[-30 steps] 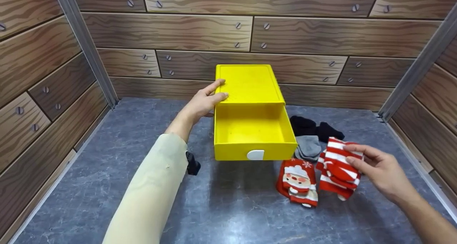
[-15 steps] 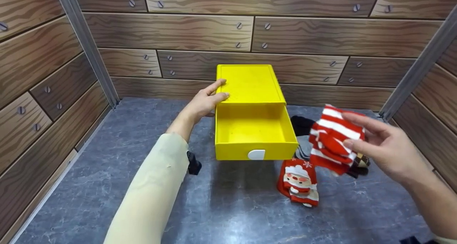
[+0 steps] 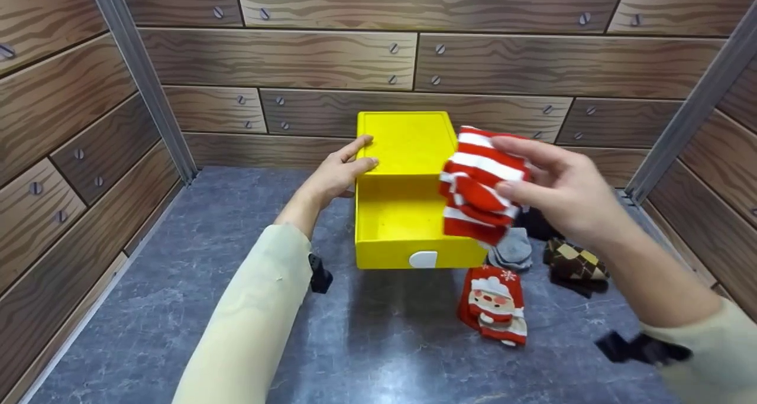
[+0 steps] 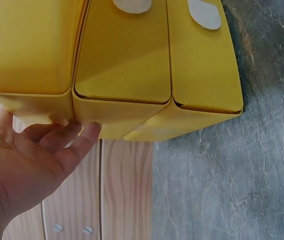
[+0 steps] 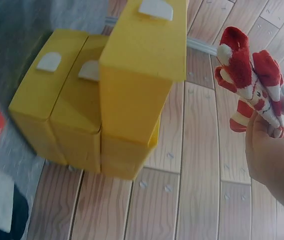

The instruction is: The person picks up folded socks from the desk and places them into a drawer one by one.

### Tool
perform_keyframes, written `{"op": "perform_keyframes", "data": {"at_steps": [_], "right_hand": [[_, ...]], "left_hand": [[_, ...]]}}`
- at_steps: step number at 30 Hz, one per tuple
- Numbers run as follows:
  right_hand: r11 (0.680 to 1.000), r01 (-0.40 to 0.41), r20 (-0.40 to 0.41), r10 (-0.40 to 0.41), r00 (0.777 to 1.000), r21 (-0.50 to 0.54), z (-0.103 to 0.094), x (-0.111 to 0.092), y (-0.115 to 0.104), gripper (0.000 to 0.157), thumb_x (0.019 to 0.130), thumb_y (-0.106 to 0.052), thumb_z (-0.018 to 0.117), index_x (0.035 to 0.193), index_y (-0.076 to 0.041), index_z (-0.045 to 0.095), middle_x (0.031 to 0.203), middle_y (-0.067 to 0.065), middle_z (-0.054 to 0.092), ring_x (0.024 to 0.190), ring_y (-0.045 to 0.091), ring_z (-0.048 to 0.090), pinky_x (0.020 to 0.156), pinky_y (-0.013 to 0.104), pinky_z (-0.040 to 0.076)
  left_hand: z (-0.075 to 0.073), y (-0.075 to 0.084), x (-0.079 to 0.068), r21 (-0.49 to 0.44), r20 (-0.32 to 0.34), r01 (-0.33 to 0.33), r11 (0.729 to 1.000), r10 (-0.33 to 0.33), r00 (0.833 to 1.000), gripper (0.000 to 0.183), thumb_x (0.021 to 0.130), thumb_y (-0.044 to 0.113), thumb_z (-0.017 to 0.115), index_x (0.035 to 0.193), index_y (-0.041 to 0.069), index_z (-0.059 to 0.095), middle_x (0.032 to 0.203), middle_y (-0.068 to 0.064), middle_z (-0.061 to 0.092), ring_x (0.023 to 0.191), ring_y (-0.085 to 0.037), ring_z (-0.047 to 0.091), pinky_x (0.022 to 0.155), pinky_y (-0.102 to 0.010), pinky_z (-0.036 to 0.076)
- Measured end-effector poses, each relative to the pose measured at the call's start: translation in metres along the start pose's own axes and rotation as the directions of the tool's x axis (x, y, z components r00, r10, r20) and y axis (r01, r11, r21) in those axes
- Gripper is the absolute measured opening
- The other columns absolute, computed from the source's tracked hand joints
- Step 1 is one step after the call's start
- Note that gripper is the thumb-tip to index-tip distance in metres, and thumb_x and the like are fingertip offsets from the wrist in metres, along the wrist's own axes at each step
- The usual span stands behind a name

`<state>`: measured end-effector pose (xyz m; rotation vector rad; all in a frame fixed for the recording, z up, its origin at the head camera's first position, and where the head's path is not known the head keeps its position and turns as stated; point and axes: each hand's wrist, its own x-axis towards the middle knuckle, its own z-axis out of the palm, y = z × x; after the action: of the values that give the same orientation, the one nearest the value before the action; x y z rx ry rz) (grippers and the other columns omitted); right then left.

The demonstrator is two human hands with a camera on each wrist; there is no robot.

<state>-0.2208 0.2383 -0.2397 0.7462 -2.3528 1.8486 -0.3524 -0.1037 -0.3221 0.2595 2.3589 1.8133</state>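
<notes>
A yellow drawer unit [image 3: 408, 144] stands on the grey floor, its top drawer [image 3: 387, 255] pulled out and bare inside where it shows. My left hand [image 3: 334, 170] rests at the unit's upper left edge; the thumb and one finger lie on top, and in the left wrist view the other fingers [image 4: 84, 142] touch its side. Between thumb and fingers, my right hand [image 3: 573, 194] pinches a folded pair of red-and-white striped socks [image 3: 482, 185]. They hang in the air, overlapping the drawer's right side in the head view. The right wrist view shows a cartoon face on the socks [image 5: 256, 92].
Right of the unit lie red Santa socks [image 3: 495, 303], grey socks [image 3: 513, 249], brown argyle socks [image 3: 576, 261] and partly hidden black socks [image 3: 535, 223]. Two closed drawers [image 5: 42, 95] sit below the open one. Wood-patterned walls [image 3: 284, 58] enclose the space.
My right hand has lifted the striped socks from above the other socks and carried them left and up to the drawer, uncovering the argyle socks. The left hand has stayed at the unit.
</notes>
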Motion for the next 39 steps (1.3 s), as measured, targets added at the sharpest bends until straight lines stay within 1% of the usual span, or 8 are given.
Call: {"op": "perform_keyframes", "data": {"at_steps": [6, 12, 17, 20, 25, 32, 36, 39], "right_hand": [[0.998, -0.046, 0.061, 0.044, 0.997, 0.033, 0.028, 0.029, 0.001, 0.057, 0.098, -0.008, 0.077, 0.152, -0.008, 0.059, 0.142, 0.017, 0.060, 0.114, 0.032, 0.068, 0.091, 0.036, 0.061], [0.995, -0.103, 0.142, 0.103, 0.985, -0.004, 0.049, 0.051, 0.005, 0.058, 0.100, -0.020, 0.077, 0.154, -0.016, 0.057, 0.150, 0.009, 0.056, 0.122, 0.031, 0.064, 0.097, 0.036, 0.058], [0.991, -0.137, 0.186, 0.135, 0.973, -0.005, 0.062, 0.066, 0.011, 0.057, 0.100, -0.021, 0.077, 0.154, -0.021, 0.058, 0.151, 0.009, 0.054, 0.121, 0.033, 0.065, 0.096, 0.039, 0.059], [0.989, -0.147, 0.212, 0.144, 0.967, 0.000, 0.068, 0.072, 0.016, 0.056, 0.100, -0.019, 0.077, 0.153, -0.019, 0.059, 0.153, 0.009, 0.053, 0.122, 0.032, 0.064, 0.097, 0.037, 0.059], [0.982, -0.187, 0.237, 0.182, 0.954, -0.003, 0.075, 0.078, 0.025, 0.053, 0.101, -0.018, 0.076, 0.152, -0.019, 0.061, 0.154, 0.008, 0.052, 0.126, 0.032, 0.062, 0.099, 0.037, 0.057], [0.964, -0.260, 0.302, 0.266, 0.916, -0.061, 0.082, 0.082, 0.036, 0.051, 0.100, -0.024, 0.077, 0.149, -0.028, 0.064, 0.153, 0.001, 0.054, 0.130, 0.030, 0.058, 0.105, 0.043, 0.053], [0.954, -0.285, 0.325, 0.301, 0.896, -0.097, 0.084, 0.082, 0.040, 0.049, 0.099, -0.025, 0.078, 0.147, -0.029, 0.066, 0.155, -0.002, 0.053, 0.132, 0.030, 0.056, 0.106, 0.042, 0.051], [0.945, -0.306, 0.338, 0.328, 0.882, -0.118, 0.084, 0.081, 0.043, 0.050, 0.099, -0.024, 0.079, 0.147, -0.029, 0.066, 0.155, 0.000, 0.052, 0.133, 0.030, 0.055, 0.107, 0.043, 0.050]], "left_hand": [[0.001, -0.004, 0.000, 0.004, -0.003, 0.002, 1.000, -0.002, 1.000, 0.069, 0.104, 0.038, 0.066, 0.167, 0.036, 0.036, 0.173, -0.005, 0.030, 0.144, -0.031, 0.049, 0.106, -0.062, 0.048], [0.000, -0.001, 0.001, -0.016, 0.002, 0.000, 1.000, 0.000, 1.000, 0.069, 0.104, 0.036, 0.065, 0.167, 0.034, 0.037, 0.173, -0.007, 0.031, 0.145, -0.034, 0.047, 0.108, -0.064, 0.046], [-0.002, 0.002, 0.001, -0.031, 0.003, -0.006, 0.999, 0.006, 1.000, 0.065, 0.106, 0.034, 0.062, 0.167, 0.033, 0.037, 0.172, -0.009, 0.032, 0.143, -0.036, 0.047, 0.107, -0.063, 0.047], [-0.002, 0.002, 0.002, -0.042, 0.009, -0.008, 0.999, 0.008, 1.000, 0.064, 0.108, 0.031, 0.059, 0.167, 0.033, 0.035, 0.171, -0.010, 0.033, 0.141, -0.035, 0.050, 0.105, -0.059, 0.051], [-0.003, 0.001, 0.001, -0.042, 0.008, -0.007, 0.999, 0.007, 1.000, 0.064, 0.108, 0.035, 0.060, 0.167, 0.033, 0.035, 0.170, -0.008, 0.034, 0.139, -0.033, 0.052, 0.101, -0.055, 0.054], [-0.002, 0.001, 0.001, -0.036, 0.012, -0.013, 0.999, 0.013, 1.000, 0.063, 0.108, 0.036, 0.060, 0.167, 0.033, 0.037, 0.169, -0.009, 0.036, 0.136, -0.032, 0.054, 0.102, -0.058, 0.052], [-0.001, 0.001, 0.002, -0.017, 0.003, 0.003, 1.000, -0.003, 1.000, 0.064, 0.107, 0.036, 0.062, 0.166, 0.035, 0.038, 0.171, -0.007, 0.034, 0.140, -0.031, 0.050, 0.103, -0.059, 0.052], [-0.001, 0.002, 0.002, -0.009, -0.001, 0.009, 1.000, -0.009, 1.000, 0.066, 0.106, 0.037, 0.063, 0.166, 0.035, 0.038, 0.170, -0.007, 0.035, 0.141, -0.032, 0.050, 0.104, -0.061, 0.050]]}}
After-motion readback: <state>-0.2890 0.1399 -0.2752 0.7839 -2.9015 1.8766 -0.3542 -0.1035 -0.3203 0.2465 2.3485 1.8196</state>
